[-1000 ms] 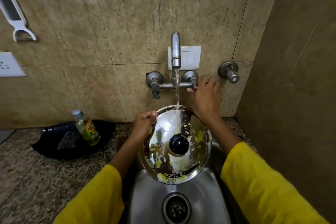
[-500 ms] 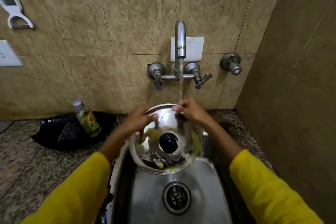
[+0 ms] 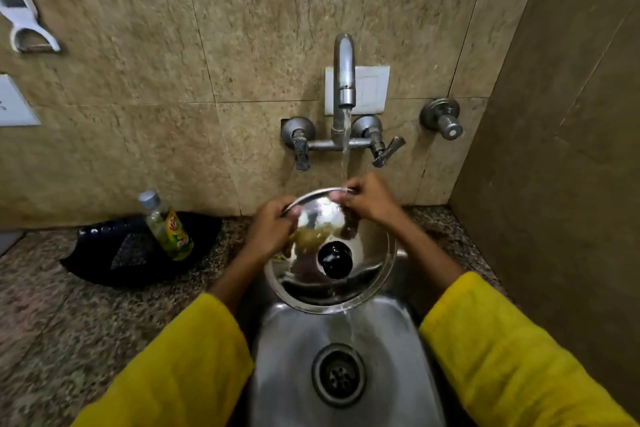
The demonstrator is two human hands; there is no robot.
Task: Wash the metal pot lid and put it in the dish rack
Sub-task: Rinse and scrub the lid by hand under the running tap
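Observation:
A round metal pot lid (image 3: 367, 284) with a black knob (image 3: 334, 259) is held tilted over the steel sink (image 3: 294, 357), knob side towards me. Water runs from the tap (image 3: 344, 80) onto its far rim and streams off the near edge. My left hand (image 3: 272, 229) grips the lid's upper left rim. My right hand (image 3: 369, 199) pinches the far rim under the stream. Yellowish residue shows on the lid near my left hand. No dish rack is in view.
A bottle of green dish soap (image 3: 166, 225) stands on a black tray (image 3: 104, 260) on the granite counter at the left. Tap handles (image 3: 384, 149) and a separate valve (image 3: 443, 121) stick out of the tiled wall. A side wall closes off the right.
My right hand left the tap handle and came down onto the lid's far rim. The lid has tilted and much of the yellow-white residue has rinsed off.

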